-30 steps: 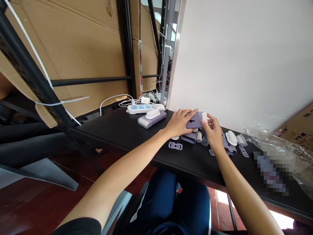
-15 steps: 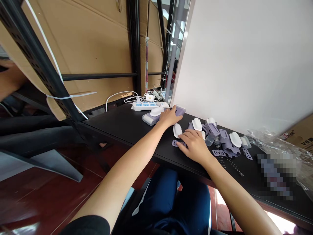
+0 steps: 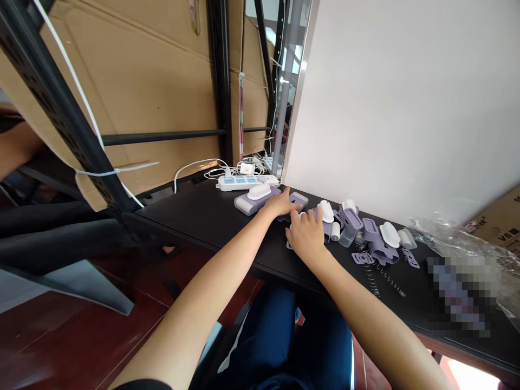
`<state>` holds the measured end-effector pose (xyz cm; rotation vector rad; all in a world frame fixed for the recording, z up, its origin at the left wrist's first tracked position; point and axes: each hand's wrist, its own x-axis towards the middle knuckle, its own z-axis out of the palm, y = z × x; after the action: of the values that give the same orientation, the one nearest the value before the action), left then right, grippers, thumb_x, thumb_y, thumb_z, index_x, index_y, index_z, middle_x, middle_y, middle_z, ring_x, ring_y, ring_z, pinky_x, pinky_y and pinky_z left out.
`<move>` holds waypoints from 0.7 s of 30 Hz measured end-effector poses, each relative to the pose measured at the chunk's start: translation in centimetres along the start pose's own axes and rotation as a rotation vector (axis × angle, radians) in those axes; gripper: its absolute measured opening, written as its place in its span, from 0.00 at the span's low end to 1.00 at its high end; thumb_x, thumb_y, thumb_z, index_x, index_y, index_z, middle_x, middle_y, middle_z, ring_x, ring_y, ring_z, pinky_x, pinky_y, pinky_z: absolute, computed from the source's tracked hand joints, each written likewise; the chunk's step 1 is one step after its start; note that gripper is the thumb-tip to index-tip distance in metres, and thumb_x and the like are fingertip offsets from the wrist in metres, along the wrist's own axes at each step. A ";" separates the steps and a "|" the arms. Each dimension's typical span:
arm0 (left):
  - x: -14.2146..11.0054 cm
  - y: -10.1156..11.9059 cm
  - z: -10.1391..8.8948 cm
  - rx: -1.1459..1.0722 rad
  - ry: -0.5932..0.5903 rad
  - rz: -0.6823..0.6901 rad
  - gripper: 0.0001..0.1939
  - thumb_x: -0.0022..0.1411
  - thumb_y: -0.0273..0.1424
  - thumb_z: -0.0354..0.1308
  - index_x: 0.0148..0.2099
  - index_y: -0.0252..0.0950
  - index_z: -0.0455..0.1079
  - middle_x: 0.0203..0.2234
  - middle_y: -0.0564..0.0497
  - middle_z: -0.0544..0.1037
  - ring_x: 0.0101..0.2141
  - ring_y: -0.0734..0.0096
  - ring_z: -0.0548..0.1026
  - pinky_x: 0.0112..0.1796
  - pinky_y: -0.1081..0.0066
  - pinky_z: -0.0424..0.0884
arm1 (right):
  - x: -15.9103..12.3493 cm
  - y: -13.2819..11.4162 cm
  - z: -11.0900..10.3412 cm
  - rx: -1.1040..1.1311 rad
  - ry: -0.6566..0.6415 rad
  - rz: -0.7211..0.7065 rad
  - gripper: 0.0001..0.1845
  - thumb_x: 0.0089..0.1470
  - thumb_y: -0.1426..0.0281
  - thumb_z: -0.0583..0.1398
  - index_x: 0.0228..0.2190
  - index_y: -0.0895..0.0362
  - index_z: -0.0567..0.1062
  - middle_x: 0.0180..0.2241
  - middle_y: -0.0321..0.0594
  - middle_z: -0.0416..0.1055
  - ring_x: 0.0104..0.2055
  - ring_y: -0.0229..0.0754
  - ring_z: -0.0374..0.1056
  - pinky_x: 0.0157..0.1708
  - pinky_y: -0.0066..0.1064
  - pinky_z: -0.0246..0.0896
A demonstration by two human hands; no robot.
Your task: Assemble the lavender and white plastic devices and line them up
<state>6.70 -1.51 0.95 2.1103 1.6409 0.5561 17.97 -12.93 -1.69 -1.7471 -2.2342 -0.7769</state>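
My left hand (image 3: 280,205) is at the back of the black table, thumb and index finger around a purple plastic housing (image 3: 299,200). Close by on the right, my right hand (image 3: 305,234) reaches down with bent fingers over a white oval piece (image 3: 301,215), mostly hidden beneath them. A flat purple bracket (image 3: 288,245) peeks out under that hand. Left of my hands lies a purple dispenser-like part with a white oval piece (image 3: 259,191) on top. Several purple and white parts lie to the right, among them a white oval cap (image 3: 390,234).
A white power strip (image 3: 247,182) with tangled cables lies behind my left hand. Thin springs (image 3: 371,281) rest near the table's front. Clear plastic wrap (image 3: 450,238) and a cardboard box (image 3: 501,222) stand right. A black metal rack post (image 3: 81,124) rises left; another person's arm shows beyond.
My right hand has moved left and closed over the white oval piece. My left hand and the purple housing have come slightly nearer. The view has tilted a little.
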 end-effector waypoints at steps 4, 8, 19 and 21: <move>0.8 -0.5 0.3 -0.215 0.013 -0.025 0.57 0.43 0.50 0.72 0.71 0.38 0.55 0.68 0.34 0.63 0.66 0.41 0.64 0.55 0.60 0.68 | -0.1 -0.5 -0.1 0.035 -0.051 -0.030 0.16 0.62 0.71 0.58 0.51 0.57 0.73 0.44 0.49 0.78 0.48 0.56 0.71 0.64 0.52 0.44; 1.3 -0.9 0.6 -0.632 -0.016 -0.064 0.36 0.32 0.37 0.78 0.48 0.36 0.75 0.47 0.36 0.82 0.52 0.41 0.77 0.40 0.63 0.72 | -0.9 -0.1 0.0 0.096 -0.034 -0.032 0.16 0.62 0.73 0.56 0.50 0.55 0.74 0.43 0.49 0.77 0.47 0.56 0.72 0.59 0.53 0.50; 2.0 0.1 -0.2 -1.391 0.278 -0.130 0.18 0.63 0.44 0.61 0.49 0.37 0.71 0.31 0.48 0.80 0.29 0.67 0.78 0.29 0.70 0.72 | -0.5 0.4 0.6 0.261 -0.093 -0.222 0.25 0.61 0.79 0.53 0.57 0.54 0.71 0.57 0.52 0.71 0.55 0.53 0.68 0.51 0.43 0.64; 1.8 0.1 -0.8 -1.592 0.220 -0.057 0.23 0.69 0.49 0.49 0.52 0.37 0.71 0.37 0.44 0.81 0.35 0.63 0.80 0.34 0.66 0.76 | -0.3 0.2 0.8 0.327 -0.094 -0.209 0.24 0.62 0.77 0.54 0.59 0.56 0.70 0.60 0.52 0.68 0.58 0.53 0.66 0.50 0.39 0.66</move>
<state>6.78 0.28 1.82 0.7895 0.6998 1.4368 18.40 -12.71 -2.38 -1.4427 -2.4657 -0.3423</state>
